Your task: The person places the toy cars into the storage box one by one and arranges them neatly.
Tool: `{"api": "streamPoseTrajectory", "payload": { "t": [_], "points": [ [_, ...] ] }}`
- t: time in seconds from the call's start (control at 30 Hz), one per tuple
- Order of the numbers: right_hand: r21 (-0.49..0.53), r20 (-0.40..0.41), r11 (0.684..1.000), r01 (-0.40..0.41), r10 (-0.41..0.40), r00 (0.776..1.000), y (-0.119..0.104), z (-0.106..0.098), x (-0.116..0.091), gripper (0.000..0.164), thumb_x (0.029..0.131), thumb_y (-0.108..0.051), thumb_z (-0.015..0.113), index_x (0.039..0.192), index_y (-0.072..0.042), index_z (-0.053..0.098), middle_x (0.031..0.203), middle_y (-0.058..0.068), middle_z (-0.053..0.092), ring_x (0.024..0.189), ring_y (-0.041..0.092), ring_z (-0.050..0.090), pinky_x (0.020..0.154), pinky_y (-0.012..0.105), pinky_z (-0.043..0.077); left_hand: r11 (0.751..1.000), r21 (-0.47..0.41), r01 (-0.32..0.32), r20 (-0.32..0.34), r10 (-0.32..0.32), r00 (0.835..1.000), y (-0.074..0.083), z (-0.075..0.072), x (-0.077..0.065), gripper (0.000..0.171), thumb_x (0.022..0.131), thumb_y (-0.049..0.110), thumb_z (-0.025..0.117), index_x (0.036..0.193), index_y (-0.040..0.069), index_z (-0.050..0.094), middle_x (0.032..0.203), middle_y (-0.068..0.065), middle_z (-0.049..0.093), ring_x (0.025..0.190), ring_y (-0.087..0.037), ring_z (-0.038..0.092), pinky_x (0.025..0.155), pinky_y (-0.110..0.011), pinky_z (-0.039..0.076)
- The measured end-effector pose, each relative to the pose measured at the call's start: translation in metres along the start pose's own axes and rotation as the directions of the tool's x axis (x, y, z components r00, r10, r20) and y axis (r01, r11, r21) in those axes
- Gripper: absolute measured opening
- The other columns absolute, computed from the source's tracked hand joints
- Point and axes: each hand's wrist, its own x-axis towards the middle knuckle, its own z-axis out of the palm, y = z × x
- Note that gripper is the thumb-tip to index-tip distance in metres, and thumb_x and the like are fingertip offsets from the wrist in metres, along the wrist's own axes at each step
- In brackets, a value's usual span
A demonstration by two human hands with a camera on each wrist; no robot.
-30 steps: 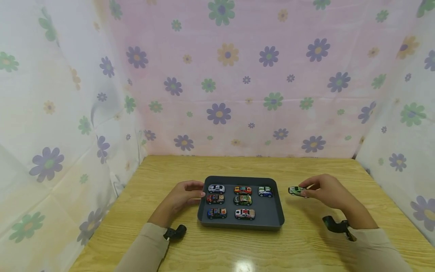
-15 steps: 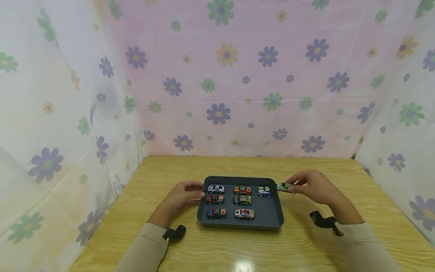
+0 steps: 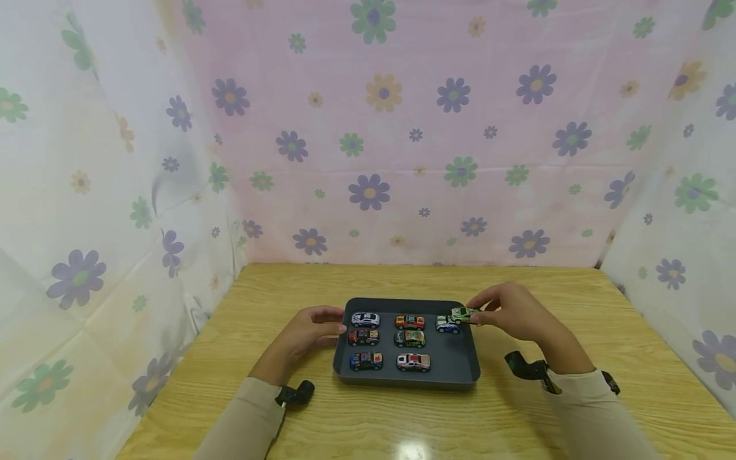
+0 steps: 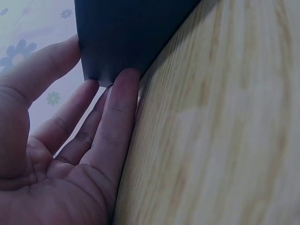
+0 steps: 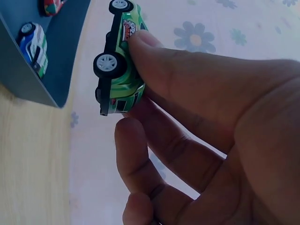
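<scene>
My right hand (image 3: 513,313) pinches a green toy car (image 3: 462,314) between thumb and fingers, above the right wall of a dark grey tray (image 3: 454,364). In the right wrist view the green car's wheels show, and it is held clear of the tray. A blue, white and green toy car (image 3: 447,324) stands in the tray just left of it, partly overlapped in the head view. My left hand (image 3: 307,333) rests at the tray's left side. In the left wrist view its thumb and nearly straight fingertips (image 4: 126,77) touch the outer wall (image 4: 124,37).
More toy cars stand in the tray: a white one (image 3: 365,319), a dark red one (image 3: 363,337), a blue one (image 3: 366,361), an orange-red one (image 3: 410,322), a dark green one (image 3: 410,338) and a white-and-red one (image 3: 413,362). The tray lies on a wooden table (image 3: 310,421) before flowered cloth (image 3: 414,211).
My right hand has moved left with the green car, from the table's right side to above the tray's right part. The left hand and the tray have stayed put.
</scene>
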Motion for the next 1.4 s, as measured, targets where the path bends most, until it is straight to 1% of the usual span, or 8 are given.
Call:
{"api": "streamPoseTrajectory", "payload": {
  "t": [0.13,0.3,0.43,0.6,0.93,1.13,1.3,1.4],
  "points": [
    [0.017,0.010,1.000,0.010,-0.011,1.000,0.001,0.006,0.002,0.022,0.095,-0.020,0.077,0.116,-0.013,0.079,0.104,0.001,0.076,0.084,0.015,0.072,0.066,0.031,0.057,1.000,0.006,-0.002,0.002,0.002,1.000,0.001,0.000,0.000,0.053,0.089,0.012,0.083,0.136,-0.002,0.061,0.131,-0.019,0.065,0.110,-0.025,0.070,0.093,-0.043,0.062],
    [0.004,0.012,1.000,0.010,-0.010,1.000,0.000,0.012,0.003,0.022,0.095,-0.021,0.077,0.116,-0.013,0.078,0.101,-0.001,0.076,0.083,0.011,0.070,0.065,0.030,0.056,1.000,-0.004,0.013,0.001,-0.013,1.000,0.002,0.001,-0.001,0.053,0.088,0.013,0.084,0.135,0.000,0.062,0.131,-0.018,0.065,0.110,-0.025,0.070,0.094,-0.043,0.062],
    [-0.003,0.023,1.000,0.012,-0.012,1.000,-0.003,0.017,0.005,0.021,0.095,-0.020,0.077,0.114,-0.013,0.079,0.096,-0.002,0.076,0.081,0.011,0.068,0.064,0.030,0.055,1.000,0.003,0.009,0.001,-0.009,1.000,0.003,0.001,-0.002,0.053,0.089,0.012,0.083,0.135,-0.002,0.061,0.132,-0.019,0.065,0.109,-0.025,0.070,0.094,-0.043,0.062],
    [0.007,0.048,1.000,0.007,-0.007,0.999,-0.005,0.024,0.008,0.019,0.094,-0.018,0.078,0.111,-0.012,0.080,0.097,-0.001,0.075,0.080,0.011,0.068,0.065,0.030,0.056,1.000,0.004,0.012,0.009,-0.012,1.000,0.004,0.001,-0.003,0.052,0.091,0.010,0.081,0.137,-0.002,0.059,0.134,-0.020,0.063,0.110,-0.024,0.070,0.094,-0.042,0.062],
    [-0.034,0.070,0.995,-0.090,0.092,0.993,-0.005,0.041,0.014,0.017,0.092,-0.016,0.080,0.108,-0.013,0.081,0.098,-0.003,0.076,0.081,0.010,0.066,0.067,0.029,0.057,1.000,0.002,0.008,0.016,-0.008,1.000,0.005,0.002,-0.004,0.053,0.092,0.010,0.080,0.138,-0.004,0.058,0.135,-0.022,0.062,0.109,-0.024,0.070,0.095,-0.042,0.062],
    [-0.086,0.071,0.994,-0.060,0.066,0.995,-0.007,0.044,0.015,0.015,0.090,-0.016,0.081,0.105,-0.013,0.082,0.100,-0.003,0.077,0.082,0.008,0.067,0.068,0.029,0.058,1.000,-0.003,0.009,0.015,-0.009,1.000,0.004,0.002,-0.002,0.051,0.091,0.009,0.080,0.137,-0.003,0.059,0.134,-0.020,0.063,0.109,-0.024,0.070,0.095,-0.043,0.062],
    [-0.096,0.089,0.995,-0.015,0.024,0.996,-0.008,0.047,0.015,0.015,0.090,-0.014,0.081,0.104,-0.010,0.082,0.101,0.000,0.078,0.086,0.012,0.070,0.070,0.031,0.060,1.000,-0.023,0.021,0.000,-0.021,1.000,0.000,0.000,0.001,0.051,0.088,0.010,0.083,0.134,-0.001,0.062,0.130,-0.017,0.066,0.109,-0.025,0.070,0.093,-0.044,0.062],
    [-0.102,0.088,0.995,-0.011,0.020,0.996,-0.009,0.048,0.014,0.015,0.089,-0.013,0.082,0.104,-0.009,0.082,0.100,0.000,0.078,0.087,0.014,0.071,0.071,0.032,0.061,1.000,-0.022,0.019,-0.001,-0.019,1.000,-0.002,-0.001,0.002,0.052,0.088,0.011,0.084,0.133,-0.001,0.062,0.130,-0.017,0.066,0.109,-0.025,0.070,0.094,-0.044,0.062]
  ]
}}
